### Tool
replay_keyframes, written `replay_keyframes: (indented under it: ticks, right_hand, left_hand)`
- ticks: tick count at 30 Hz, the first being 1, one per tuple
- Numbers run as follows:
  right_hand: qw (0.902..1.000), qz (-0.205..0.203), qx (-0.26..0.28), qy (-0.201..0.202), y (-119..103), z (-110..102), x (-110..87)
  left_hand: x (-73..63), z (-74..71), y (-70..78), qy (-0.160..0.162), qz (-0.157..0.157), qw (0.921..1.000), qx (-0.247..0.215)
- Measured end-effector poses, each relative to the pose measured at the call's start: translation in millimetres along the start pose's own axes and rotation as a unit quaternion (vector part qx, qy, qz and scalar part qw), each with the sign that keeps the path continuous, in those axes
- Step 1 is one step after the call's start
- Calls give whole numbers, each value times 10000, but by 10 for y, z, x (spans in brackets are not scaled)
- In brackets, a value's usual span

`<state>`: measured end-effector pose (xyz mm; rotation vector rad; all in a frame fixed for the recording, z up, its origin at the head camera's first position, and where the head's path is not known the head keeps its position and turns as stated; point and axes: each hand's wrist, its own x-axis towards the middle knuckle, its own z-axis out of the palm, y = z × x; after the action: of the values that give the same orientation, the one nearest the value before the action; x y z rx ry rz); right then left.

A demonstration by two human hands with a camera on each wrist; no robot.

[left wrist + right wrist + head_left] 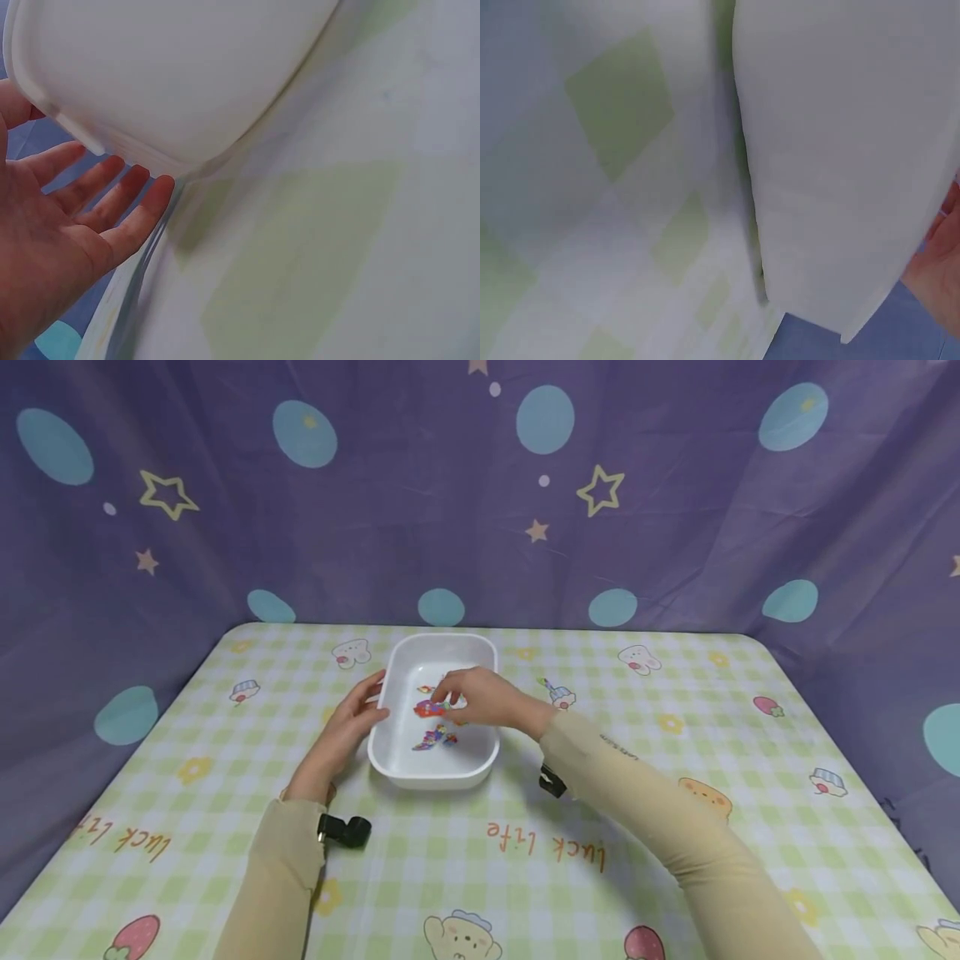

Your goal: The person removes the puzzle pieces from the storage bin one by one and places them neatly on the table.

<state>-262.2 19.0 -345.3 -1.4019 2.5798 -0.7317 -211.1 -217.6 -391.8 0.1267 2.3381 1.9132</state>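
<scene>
A white rectangular plastic tub [435, 770] stands on the table, with several small, flat, brightly coloured pieces [429, 740] on its floor. My left hand [341, 727] is at the tub's left side, fingertips right at the wall and rim. In the left wrist view, the fingers [124, 202] extend loosely along the tub's underside edge. My right hand [480, 695] reaches over the right rim into the tub. Its bent fingers and thumb come down around a red and purple piece [427, 709]; I cannot tell whether they pinch it. The right wrist view shows mainly the tub's outer wall [840, 150].
A green and white checked cloth [420, 868] with cartoon prints covers the table. Behind it hangs a purple curtain [450, 485] with stars and blue ovals. Black wrist cameras sit at both sleeves, the left one [347, 832] low over the cloth.
</scene>
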Motion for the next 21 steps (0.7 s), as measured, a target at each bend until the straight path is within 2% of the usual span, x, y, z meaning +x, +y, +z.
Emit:
replay_keyframes:
  ticks: [5,12,21]
  right_hand:
    - [9996,-73,45,-279,-26,64,71]
    - [9958,152,-199,-881,-28,152,170]
    - [9878,445,-497,-1407,-27,229,271]
  left_hand:
    - [0,-5,-14,-44,101,9999,-1]
    - [2,-22,-19,-58,150,9999,30]
    - [-4,-6,-8,-91,193,9998,-21]
